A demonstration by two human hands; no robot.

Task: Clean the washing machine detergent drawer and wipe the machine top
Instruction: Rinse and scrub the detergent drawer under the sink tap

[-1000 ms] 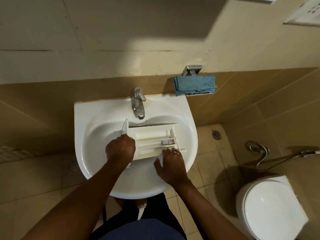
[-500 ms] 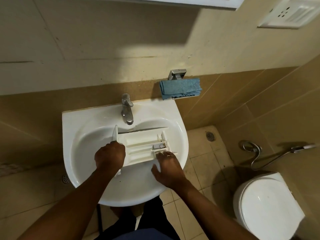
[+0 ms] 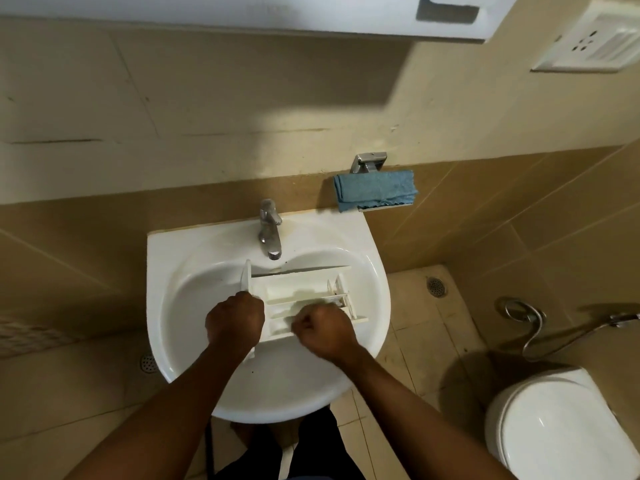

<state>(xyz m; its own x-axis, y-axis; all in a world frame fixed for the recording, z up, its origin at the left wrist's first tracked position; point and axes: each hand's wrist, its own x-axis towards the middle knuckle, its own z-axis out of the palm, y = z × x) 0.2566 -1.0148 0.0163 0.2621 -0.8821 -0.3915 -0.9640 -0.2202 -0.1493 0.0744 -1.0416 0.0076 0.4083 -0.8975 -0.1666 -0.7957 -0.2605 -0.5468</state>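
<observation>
**Detergent drawer point(image 3: 304, 289) in the sink point(image 3: 166, 271), both hands on it**

We see the white drawer lying across the basin, just below the tap point(image 3: 270, 233). Its compartments face up and its front panel stands at the left end. Our left hand point(image 3: 235, 323) is curled round that left end and grips it. Our right hand point(image 3: 323, 332) sits on the near side of the drawer with the fingers bent into a fist. Whether it holds the wall or something small, we cannot tell. A blue cloth point(image 3: 375, 188) rests on a small wall shelf, right of the tap. A toilet point(image 3: 554, 431) stands at the far right.
</observation>
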